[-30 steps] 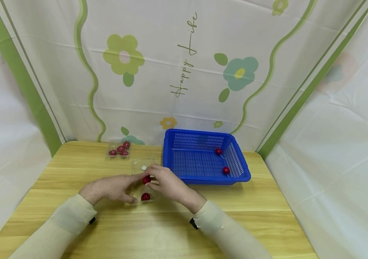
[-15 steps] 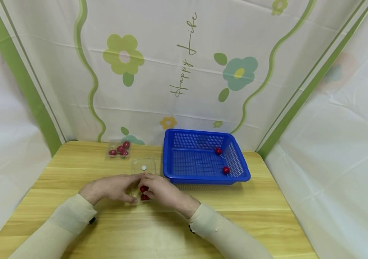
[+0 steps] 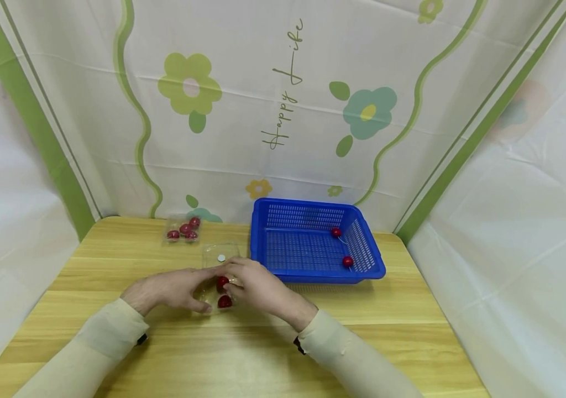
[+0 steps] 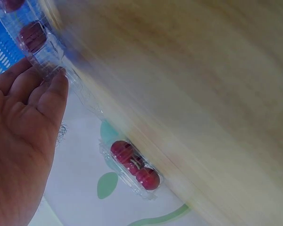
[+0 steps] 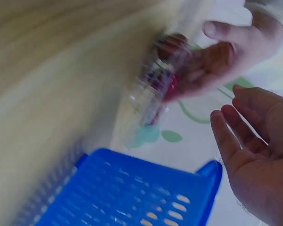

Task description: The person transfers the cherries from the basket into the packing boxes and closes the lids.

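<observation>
A clear plastic clamshell box (image 3: 231, 255) lies opened out on the table, with a round white sticker in its far half. Two red cherries, one farther (image 3: 222, 283) and one nearer (image 3: 224, 302), sit in its near half. My left hand (image 3: 178, 288) is at the box's left side, fingers stretched out; its fingertips (image 4: 60, 77) meet the plastic edge in the left wrist view. Over the box's right side hovers my right hand (image 3: 260, 287). The right wrist view shows its fingers (image 5: 221, 129) loosely extended, holding nothing, apart from the blurred box.
A blue plastic basket (image 3: 313, 273) stands at the back right, with two cherries against its right side. At the back left is another clear box (image 3: 168, 225) with several cherries inside. A printed curtain (image 3: 243, 110) closes off the table's back edge.
My right hand first moved nearer over the box with a cherry at its fingers, then drew back up and right, leaving the cherry in the near half. The left hand kept its place.
</observation>
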Demonstrator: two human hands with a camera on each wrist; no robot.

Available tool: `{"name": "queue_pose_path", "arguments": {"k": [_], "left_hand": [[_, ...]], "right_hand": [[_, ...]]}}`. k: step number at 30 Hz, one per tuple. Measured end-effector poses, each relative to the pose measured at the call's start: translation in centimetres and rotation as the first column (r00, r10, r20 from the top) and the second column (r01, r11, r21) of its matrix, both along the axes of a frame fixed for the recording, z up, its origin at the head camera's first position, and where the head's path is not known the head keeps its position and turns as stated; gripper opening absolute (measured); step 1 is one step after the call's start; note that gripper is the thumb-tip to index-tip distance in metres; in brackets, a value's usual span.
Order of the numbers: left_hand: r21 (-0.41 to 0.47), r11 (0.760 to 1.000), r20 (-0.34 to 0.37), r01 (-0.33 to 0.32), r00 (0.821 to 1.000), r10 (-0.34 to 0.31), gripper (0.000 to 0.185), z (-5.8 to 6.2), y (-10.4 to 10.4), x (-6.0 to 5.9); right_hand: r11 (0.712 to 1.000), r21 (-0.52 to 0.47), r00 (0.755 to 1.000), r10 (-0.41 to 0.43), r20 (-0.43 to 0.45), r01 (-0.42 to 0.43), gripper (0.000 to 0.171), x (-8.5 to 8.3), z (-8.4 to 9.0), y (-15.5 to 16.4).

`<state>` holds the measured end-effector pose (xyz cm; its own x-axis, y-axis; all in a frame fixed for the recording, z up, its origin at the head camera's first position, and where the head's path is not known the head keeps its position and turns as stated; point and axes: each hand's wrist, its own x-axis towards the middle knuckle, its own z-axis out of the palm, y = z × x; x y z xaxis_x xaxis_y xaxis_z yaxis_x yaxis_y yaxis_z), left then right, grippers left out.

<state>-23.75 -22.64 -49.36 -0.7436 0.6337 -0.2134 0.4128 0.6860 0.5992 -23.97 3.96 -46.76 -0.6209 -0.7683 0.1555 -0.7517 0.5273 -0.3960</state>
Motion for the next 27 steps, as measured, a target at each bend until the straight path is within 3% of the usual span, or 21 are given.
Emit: {"name": "queue_pose_path", "arguments": {"k": [16, 27], "left_hand": [[-0.025, 1.000, -0.021, 0.010, 1.000, -0.010, 0.103, -0.2, 0.2, -0.1], [-0.025, 1.000, -0.032, 0.014, 0.999, -0.015, 0.103, -0.3, 0.3, -0.1]], "right_hand": [[0.987, -0.116, 0.994, -0.111, 0.014, 0.111, 0.031, -1.7, 3.4, 3.9], [0.958, -0.146, 0.969, -0.240, 0.063, 0.247, 0.032, -3.7, 3.1, 7.8]]}}
